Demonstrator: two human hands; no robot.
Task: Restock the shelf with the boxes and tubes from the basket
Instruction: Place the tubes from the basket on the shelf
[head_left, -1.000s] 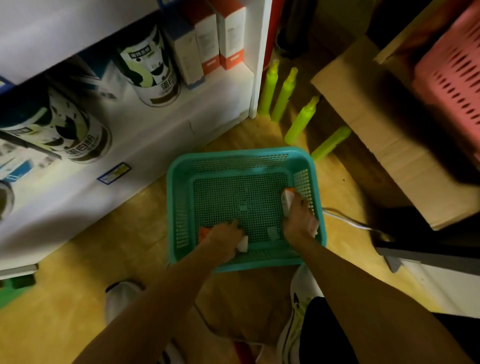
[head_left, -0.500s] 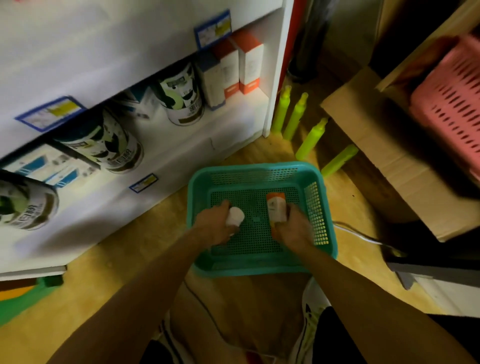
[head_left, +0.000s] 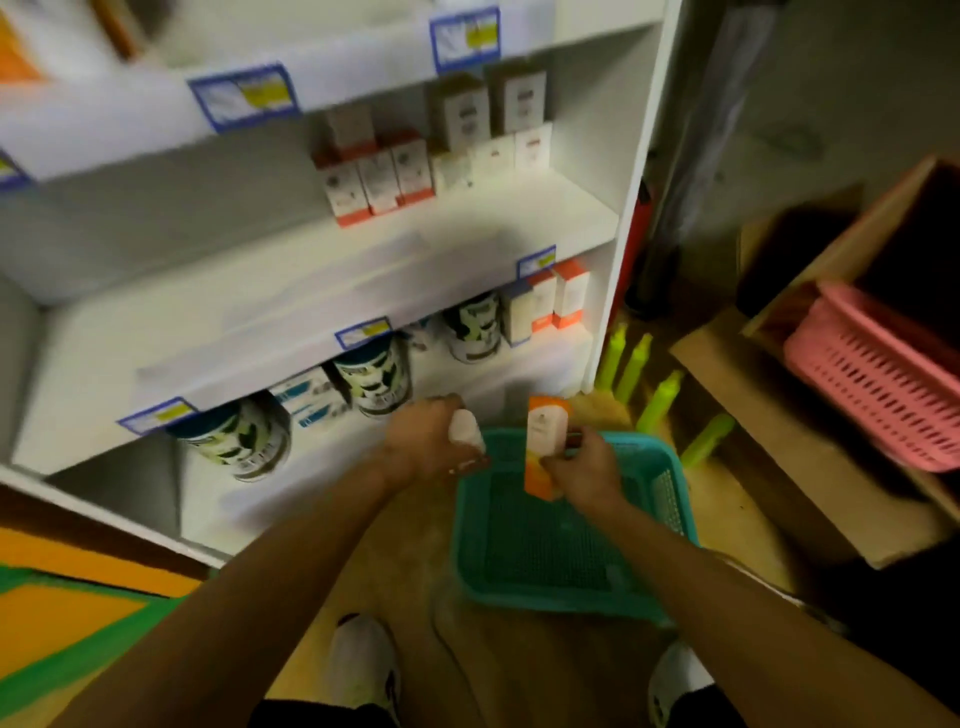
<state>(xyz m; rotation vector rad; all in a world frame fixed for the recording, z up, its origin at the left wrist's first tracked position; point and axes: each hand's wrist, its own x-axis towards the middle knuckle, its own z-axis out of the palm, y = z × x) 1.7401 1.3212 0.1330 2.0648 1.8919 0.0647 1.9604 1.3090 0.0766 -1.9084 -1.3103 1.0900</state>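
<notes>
Both hands raised, one tube (head_left: 466, 427), one box (head_left: 543, 447)

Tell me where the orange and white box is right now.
The orange and white box is upright in the right hand, above the far rim of the teal basket, just right of the left hand.

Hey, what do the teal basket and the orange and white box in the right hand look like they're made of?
Teal basket: likely molded plastic, going by its perforated grid floor and walls. Orange and white box: probably printed cardboard, with flat faces and crisp edges; blur hides whether it is glossy.
</notes>
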